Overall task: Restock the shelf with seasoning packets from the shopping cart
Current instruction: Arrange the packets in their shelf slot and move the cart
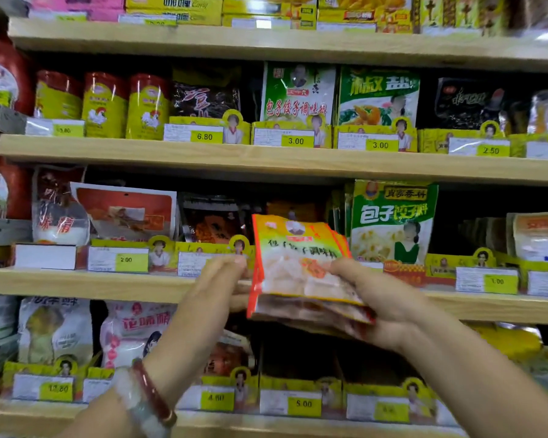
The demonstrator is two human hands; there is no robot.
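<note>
I hold a stack of orange seasoning packets (301, 270) in front of the wooden shelf (140, 284), just right of frame centre. The stack stands nearly upright, its top tilted toward the shelf, its printed face toward me.

Right hand (380, 298): at 4 o'clock from the stack. The grip is closed around the lower right portion of the packets, thumb on the printed face, fingers underneath and behind. The lower edges of several packets fan out above my palm.

Left hand (222, 279): at 9 o'clock from the stack. The fingers are bent and meet the left edge of the packets; whether they pinch that edge or only touch it, I cannot tell. Two bracelets (146, 396) sit on this wrist, one pale, one dark red.

Shelf reference: the green packet (393, 222) stands at 1 o'clock from the stack, just beside it. A dark packet (212, 222) stands at 10 o'clock. A yellow price label marked 2.00 (126, 260) sits at 9 o'clock, well apart. The slot directly behind the stack is mostly hidden by the packets.
</note>
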